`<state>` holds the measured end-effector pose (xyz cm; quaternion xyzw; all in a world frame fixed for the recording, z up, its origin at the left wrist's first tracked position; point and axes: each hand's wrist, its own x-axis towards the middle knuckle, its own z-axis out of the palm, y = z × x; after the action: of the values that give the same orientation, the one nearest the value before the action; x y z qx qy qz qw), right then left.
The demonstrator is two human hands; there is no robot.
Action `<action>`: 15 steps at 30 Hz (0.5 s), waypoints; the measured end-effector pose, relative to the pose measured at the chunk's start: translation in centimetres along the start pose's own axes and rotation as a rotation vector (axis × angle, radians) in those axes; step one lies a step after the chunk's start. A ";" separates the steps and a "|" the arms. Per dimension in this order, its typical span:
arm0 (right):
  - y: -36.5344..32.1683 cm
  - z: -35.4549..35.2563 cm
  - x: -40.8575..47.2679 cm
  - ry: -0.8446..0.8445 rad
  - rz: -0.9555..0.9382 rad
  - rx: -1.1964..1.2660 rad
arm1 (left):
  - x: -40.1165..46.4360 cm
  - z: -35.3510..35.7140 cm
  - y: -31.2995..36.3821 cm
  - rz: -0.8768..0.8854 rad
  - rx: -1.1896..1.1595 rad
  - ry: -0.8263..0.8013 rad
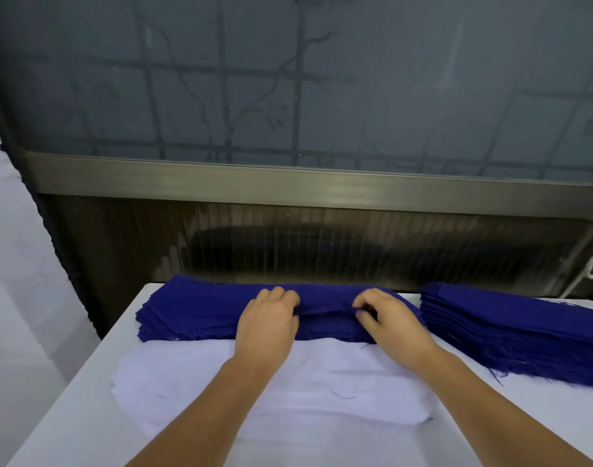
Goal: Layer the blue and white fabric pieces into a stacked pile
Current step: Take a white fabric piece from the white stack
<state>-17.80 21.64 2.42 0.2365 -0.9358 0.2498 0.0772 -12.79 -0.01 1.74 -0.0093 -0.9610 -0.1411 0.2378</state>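
While left hand (pixel 266 318) and right hand (pixel 387 318) pinch top blue piece (pixel 325 306), fold lies between grips, atop blue stack (pixel 187 311)

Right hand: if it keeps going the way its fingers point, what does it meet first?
The right hand points toward the left hand along the blue pile, both pinching its top piece. It would likely meet the raised fold between them first, then the left hand; depth is unclear.

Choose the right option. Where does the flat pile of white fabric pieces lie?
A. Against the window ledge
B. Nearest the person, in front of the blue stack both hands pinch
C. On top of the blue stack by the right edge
B: the pile of white fabric pieces lies nearest the person, in front of the blue fabric stack pinched by the left hand and right hand.
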 end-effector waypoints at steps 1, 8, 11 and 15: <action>0.0 0.0 -0.1 0.007 0.000 0.000 | -0.1 -0.3 -0.7 -0.014 0.018 -0.008; -0.7 -1.0 -2.4 -0.007 0.009 -0.025 | -1.9 -4.9 -6.6 -0.097 0.133 -0.034; -1.4 -2.5 -5.0 -0.015 0.012 0.000 | -4.1 -8.3 -7.2 -0.041 0.132 -0.044; -2.5 -4.8 -11.3 0.062 -0.087 -0.004 | -9.8 -12.3 -6.4 0.113 0.142 -0.021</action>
<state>-6.53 26.68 4.65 0.2690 -0.9223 0.2515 0.1175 0.99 -9.06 5.94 -0.0482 -0.9689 -0.0587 0.2354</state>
